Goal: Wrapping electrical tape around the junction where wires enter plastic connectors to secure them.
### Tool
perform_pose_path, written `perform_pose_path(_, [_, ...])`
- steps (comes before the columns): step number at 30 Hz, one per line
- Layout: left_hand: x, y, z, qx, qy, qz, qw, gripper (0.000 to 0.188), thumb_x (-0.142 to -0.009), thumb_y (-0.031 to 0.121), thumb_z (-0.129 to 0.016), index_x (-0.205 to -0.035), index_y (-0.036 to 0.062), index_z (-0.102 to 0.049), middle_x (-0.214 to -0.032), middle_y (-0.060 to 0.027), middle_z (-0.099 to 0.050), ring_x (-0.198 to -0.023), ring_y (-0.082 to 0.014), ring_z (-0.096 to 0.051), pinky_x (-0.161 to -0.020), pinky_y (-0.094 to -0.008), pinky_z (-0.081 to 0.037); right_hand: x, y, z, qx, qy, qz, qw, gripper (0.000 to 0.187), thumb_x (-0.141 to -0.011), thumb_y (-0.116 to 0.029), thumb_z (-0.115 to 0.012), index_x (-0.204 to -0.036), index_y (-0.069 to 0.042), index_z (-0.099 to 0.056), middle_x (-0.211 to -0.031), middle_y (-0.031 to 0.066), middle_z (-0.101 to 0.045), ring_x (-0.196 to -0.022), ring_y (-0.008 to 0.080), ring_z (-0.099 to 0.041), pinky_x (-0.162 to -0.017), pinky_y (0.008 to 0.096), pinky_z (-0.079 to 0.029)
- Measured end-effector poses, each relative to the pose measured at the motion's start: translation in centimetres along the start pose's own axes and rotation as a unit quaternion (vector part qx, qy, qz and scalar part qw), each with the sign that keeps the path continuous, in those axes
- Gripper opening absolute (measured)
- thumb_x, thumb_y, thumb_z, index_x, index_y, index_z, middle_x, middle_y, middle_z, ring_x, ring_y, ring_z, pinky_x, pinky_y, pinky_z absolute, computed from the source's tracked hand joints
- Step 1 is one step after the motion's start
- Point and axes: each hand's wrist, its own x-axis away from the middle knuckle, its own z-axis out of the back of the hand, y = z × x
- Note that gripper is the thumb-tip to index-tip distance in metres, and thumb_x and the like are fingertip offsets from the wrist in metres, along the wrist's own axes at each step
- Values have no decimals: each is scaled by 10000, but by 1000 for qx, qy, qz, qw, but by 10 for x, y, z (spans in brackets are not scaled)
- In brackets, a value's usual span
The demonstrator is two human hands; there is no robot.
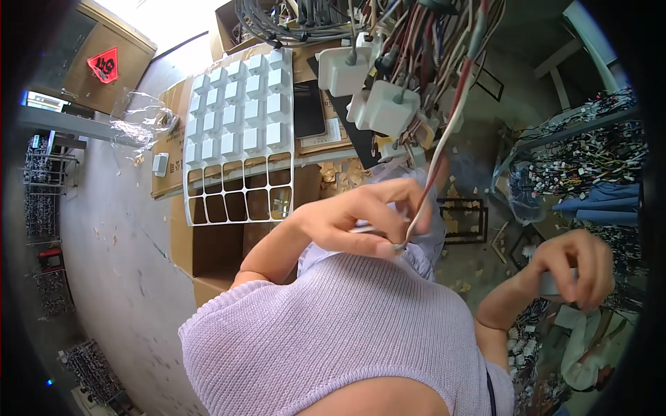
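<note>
My left hand (368, 216) is in front of my chest, thumb and fingers closed on the end of a red and white wire cable (438, 161). The cable runs down to it from a hanging bundle. Out to the right, my right hand (577, 269) is curled around a small light-grey block (551, 283), mostly covered by the fingers and slightly blurred. Left of the cable bundle, a white grid sheet (240, 191) carries rows of light-grey square blocks (253, 111). The two rows nearest me are bare frames.
White plastic connector housings (388, 105) hang among the wires ahead. A dark flat device (309, 109) lies beside the grid on cardboard. One loose grey block (159, 164) sits at the cardboard's left edge. Cable harnesses (576, 159) fill a rack at right. Scraps litter the floor.
</note>
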Motion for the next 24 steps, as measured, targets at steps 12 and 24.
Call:
perform_pose_path(12, [-32,5,161,-228,370,143,889,395,-904,234,-614,-1262,80,-546,-1157,-33,-591,-1003,-126,-550,-861,-279,-436,46,34,72,-66,-41,-89,993,447,-985,-475,-377,-756,-111,-498,-878,89,-537,-844,227,-510,-697,330,-475])
perform_pose_path(24, [-36,-6,158,-167,161,294,927,554,-944,408,-553,-1407,150,-391,-1149,-33,-582,-1026,-119,-570,-779,-269,-494,33,62,67,-60,-72,-177,980,487,-981,-450,-384,-727,-66,-540,-827,105,-530,-760,212,-532,-640,327,-485])
